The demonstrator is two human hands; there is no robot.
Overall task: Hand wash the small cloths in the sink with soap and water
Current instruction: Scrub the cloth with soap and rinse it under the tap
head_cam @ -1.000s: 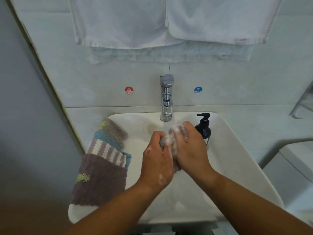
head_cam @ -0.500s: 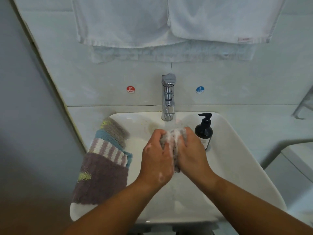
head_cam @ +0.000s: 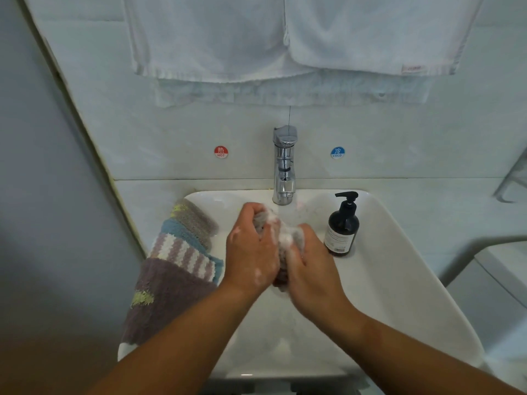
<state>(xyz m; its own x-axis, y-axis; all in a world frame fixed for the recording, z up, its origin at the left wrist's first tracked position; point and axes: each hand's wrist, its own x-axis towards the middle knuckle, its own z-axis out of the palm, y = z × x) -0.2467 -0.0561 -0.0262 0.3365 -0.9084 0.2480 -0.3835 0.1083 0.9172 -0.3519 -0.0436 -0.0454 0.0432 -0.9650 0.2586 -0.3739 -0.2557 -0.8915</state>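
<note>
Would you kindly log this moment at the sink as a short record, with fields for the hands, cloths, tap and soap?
left hand: grips the soapy cloth
right hand: grips the same cloth from the other side
soapy cloth: bunched between both hands, sudsy, over the basin
sink: white basin
waiting cloths: overlapping pile draped over the sink's left rim
tap: chrome, behind the hands; water flow unclear
soap bottle: dark pump bottle, upright, right of the hands, untouched
white towels: hanging on the wall above
</note>
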